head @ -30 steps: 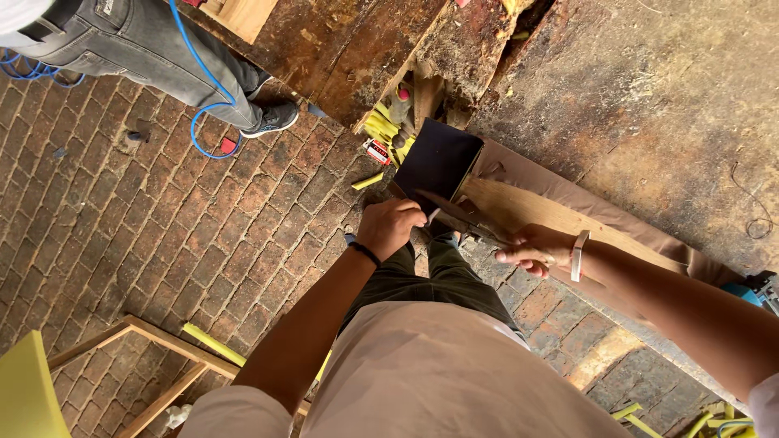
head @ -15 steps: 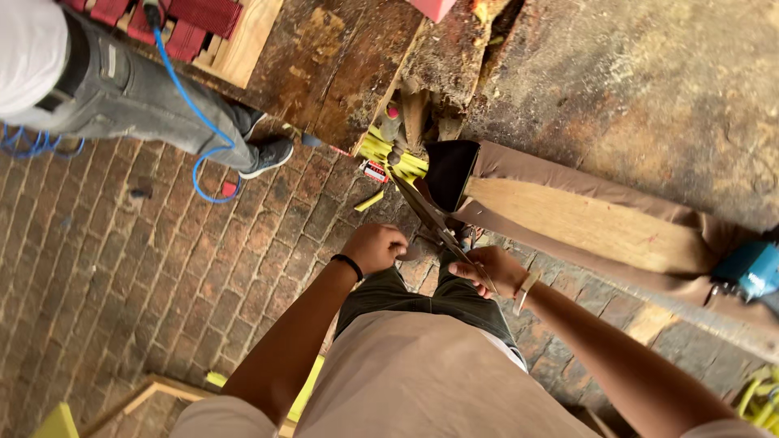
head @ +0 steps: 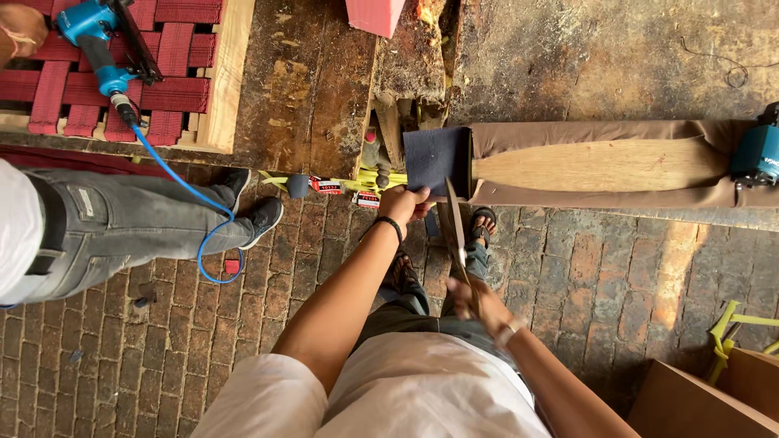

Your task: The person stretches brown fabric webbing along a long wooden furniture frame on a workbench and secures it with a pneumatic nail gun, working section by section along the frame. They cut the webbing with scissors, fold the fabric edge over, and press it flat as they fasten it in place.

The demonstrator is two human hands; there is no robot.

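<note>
Both hands busy: left hand (head: 403, 204) pinches dark cloth (head: 436, 160); right hand (head: 473, 298) seemingly grips scissors (head: 455, 227).

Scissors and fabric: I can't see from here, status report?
Left hand grips navy fabric edge. Right hand holds scissors, blades at fabric. Nothing blocking.

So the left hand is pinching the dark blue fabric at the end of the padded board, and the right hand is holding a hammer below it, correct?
Not quite. The right hand holds scissors, not a hammer, blades pointing up toward the dark blue fabric. The rest stands: the left hand grips that fabric at the end of the padded board. The head view shows it.
</note>
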